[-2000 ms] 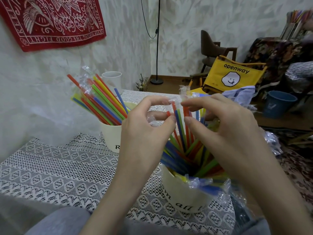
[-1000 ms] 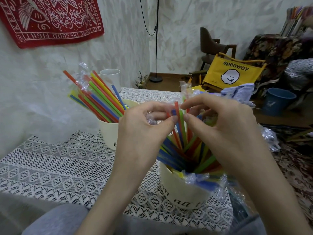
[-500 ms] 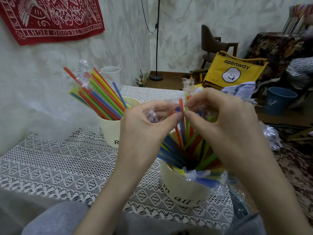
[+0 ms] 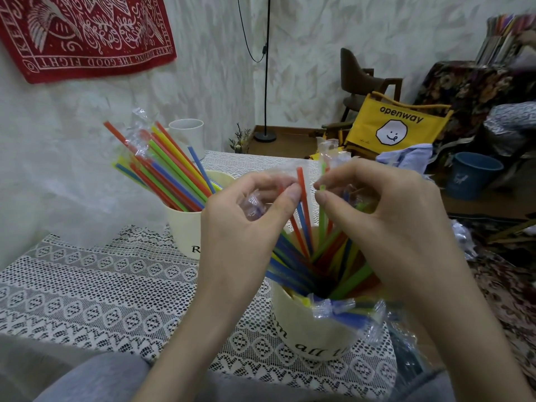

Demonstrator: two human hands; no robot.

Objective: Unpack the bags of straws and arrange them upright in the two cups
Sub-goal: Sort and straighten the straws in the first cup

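A white lace tablecloth (image 4: 95,288) covers the table below a red wall hanging (image 4: 87,33) — a yellow chair (image 4: 397,126) stands behind. Over the near cup (image 4: 313,335) of straws (image 4: 301,236), the left hand (image 4: 246,227) pinches clear wrapper (image 4: 255,204) and the right hand (image 4: 385,224) pinches a green straw (image 4: 322,216); the far cup (image 4: 185,227) stands behind-left.

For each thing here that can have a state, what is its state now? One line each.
Left hand: pinching clear wrapper beside a red straw.
Right hand: pinching a green straw's top.
Near cup: upright, holding straws, some wrapped.
Far cup: upright, straws leaning left.
White cup: upright.
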